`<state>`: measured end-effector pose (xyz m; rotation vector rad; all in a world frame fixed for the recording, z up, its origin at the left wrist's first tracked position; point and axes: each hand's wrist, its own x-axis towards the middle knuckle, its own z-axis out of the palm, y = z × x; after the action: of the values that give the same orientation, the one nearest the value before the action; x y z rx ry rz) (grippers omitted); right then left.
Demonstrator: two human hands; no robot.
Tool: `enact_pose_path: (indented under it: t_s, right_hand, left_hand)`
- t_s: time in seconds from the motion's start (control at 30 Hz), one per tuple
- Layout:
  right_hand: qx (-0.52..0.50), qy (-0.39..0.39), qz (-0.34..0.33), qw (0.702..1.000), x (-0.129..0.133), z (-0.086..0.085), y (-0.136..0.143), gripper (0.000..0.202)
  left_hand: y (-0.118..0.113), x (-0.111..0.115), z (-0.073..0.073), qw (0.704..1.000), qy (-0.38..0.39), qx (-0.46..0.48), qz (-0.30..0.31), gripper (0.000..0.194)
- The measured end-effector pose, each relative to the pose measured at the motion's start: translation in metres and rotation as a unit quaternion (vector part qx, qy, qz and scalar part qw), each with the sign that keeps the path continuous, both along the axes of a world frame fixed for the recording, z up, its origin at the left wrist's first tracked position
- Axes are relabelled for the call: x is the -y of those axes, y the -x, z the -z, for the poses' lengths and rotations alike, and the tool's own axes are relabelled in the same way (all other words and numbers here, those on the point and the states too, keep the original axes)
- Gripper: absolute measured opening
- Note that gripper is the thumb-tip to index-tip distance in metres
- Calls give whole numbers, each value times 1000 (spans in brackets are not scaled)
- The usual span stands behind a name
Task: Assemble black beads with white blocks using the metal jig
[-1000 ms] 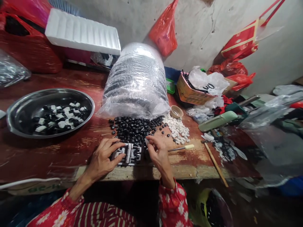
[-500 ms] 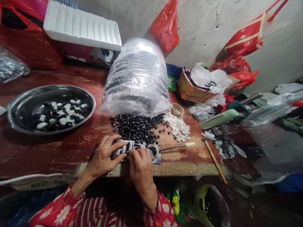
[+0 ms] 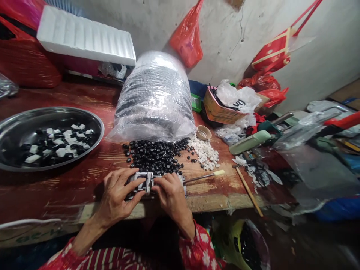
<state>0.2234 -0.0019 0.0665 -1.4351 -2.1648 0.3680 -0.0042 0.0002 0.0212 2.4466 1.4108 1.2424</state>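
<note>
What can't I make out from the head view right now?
- Metal jig: mostly hidden under the left hand and right hand.
- Whether the fingers pinch a part: too small to tell.
- Steel bowl: cut off by the left edge.
- Contents of the clear sack: blurred by the wrap.

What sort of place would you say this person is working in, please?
Probably a small home workshop for piecework assembly: a worn wooden bench, heaps of small black parts, and a metal jig under both hands at its edge.
</note>
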Motion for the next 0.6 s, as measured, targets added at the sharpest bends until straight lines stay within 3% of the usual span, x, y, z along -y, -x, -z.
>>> enact_pose_path:
  t_s: [0.1,0.2,0.33,0.43,0.6]
  right_hand:
    - [-33,-13,43,998,-39,-1,-17,15]
    - [-4,2,91,996,-88,2,-26,12]
    - [-6,40,93,995,-135,10,-27,11]
    - [-26,61,80,995,-149,15,-26,12]
    - [-88,84,70,990,-149,17,-29,14]
  left_hand:
    - [-3,-2,0,1000,-7,9,6,33]
    - [-7,-3,1,1000,-10,17,1,31]
    - [-9,-4,5,999,-14,30,-10,29]
    - [-9,-4,7,999,-11,35,-12,29]
    - [-9,-5,7,999,-5,32,-7,30]
